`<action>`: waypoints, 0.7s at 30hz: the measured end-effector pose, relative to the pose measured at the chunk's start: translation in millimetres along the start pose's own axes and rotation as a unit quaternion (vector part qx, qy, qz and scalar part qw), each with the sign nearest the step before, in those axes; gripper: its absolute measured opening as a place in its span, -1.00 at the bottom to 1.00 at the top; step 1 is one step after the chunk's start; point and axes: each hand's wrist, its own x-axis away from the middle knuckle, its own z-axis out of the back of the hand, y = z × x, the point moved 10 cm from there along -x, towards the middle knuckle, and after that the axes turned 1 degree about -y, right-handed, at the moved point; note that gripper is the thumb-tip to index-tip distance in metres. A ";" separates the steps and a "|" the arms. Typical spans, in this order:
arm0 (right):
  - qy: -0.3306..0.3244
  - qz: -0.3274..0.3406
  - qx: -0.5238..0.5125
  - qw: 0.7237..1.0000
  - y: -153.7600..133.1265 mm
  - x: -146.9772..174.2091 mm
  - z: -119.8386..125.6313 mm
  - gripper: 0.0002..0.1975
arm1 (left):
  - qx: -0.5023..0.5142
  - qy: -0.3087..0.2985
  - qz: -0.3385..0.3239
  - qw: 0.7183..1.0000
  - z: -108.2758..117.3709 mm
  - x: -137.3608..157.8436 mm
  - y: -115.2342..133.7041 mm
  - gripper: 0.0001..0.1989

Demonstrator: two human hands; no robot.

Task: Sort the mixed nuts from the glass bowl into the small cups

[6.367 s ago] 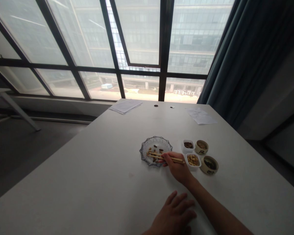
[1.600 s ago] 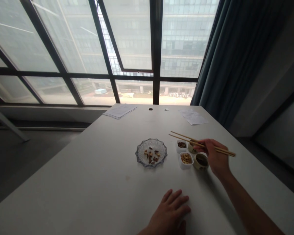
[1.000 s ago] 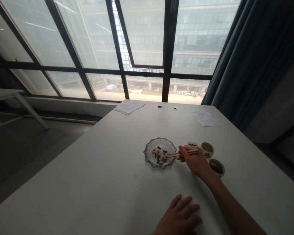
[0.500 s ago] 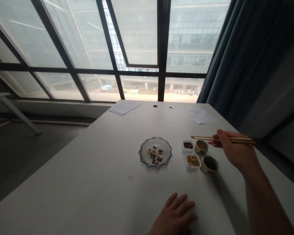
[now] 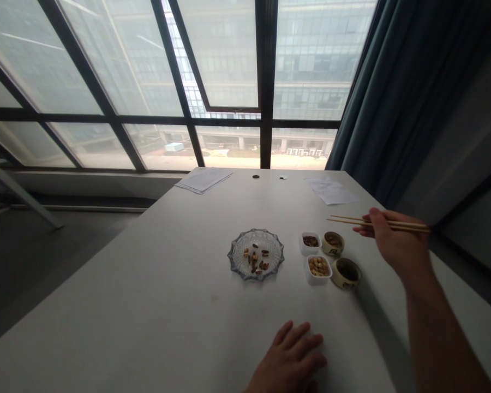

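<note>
My right hand (image 5: 395,245) is closed around a pair of wooden chopsticks (image 5: 349,219), held above the right side of the table. Their tips point left and stand slightly apart, with nothing visible between them. My left hand (image 5: 288,357) rests palm down near the front, fingers spread. Left of the chopsticks sits a scalloped glass dish (image 5: 273,244) holding several brown pieces and a few paler ones. Beside it are a clear tub (image 5: 310,251) of dark brown pieces and another tub (image 5: 318,280) of tan nuts. Two small cream bowls, a far one (image 5: 332,252) and a near one (image 5: 347,284), adjoin them.
Paper sheets (image 5: 204,180) lie at the back left of the white table (image 5: 155,284), and more paper (image 5: 331,191) at the back right. Two round holes (image 5: 256,177) are near the far edge. A dark curtain (image 5: 376,109) hangs right of the windows.
My right hand has lifted the chopsticks a little up and to the right, away from the tubs. Their tips have parted slightly. The left hand stays in place; the view has shifted slightly.
</note>
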 end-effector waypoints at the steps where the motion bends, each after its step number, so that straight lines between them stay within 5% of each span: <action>1: -0.002 -0.009 -0.015 1.000 -4.2 4.6 -6.3 -0.59 | 0.001 0.000 0.001 1.000 0.2 -0.2 0.3 -0.74; 6: -0.164 -0.051 -0.079 0.982 -20.3 46.7 -81.1 -0.57 | 0.007 -0.002 0.006 1.000 -1.0 -0.1 1.0 -0.75; 11: -0.352 -0.019 -0.025 0.935 -18.6 101.3 -154.6 -0.57 | 0.004 -0.005 0.005 1.000 0.7 0.0 1.9 -0.74; 21: -0.313 -0.128 -0.055 0.939 12.1 125.6 -174.9 -0.62 | 0.002 -0.008 0.006 1.000 -0.1 -0.6 3.1 -0.74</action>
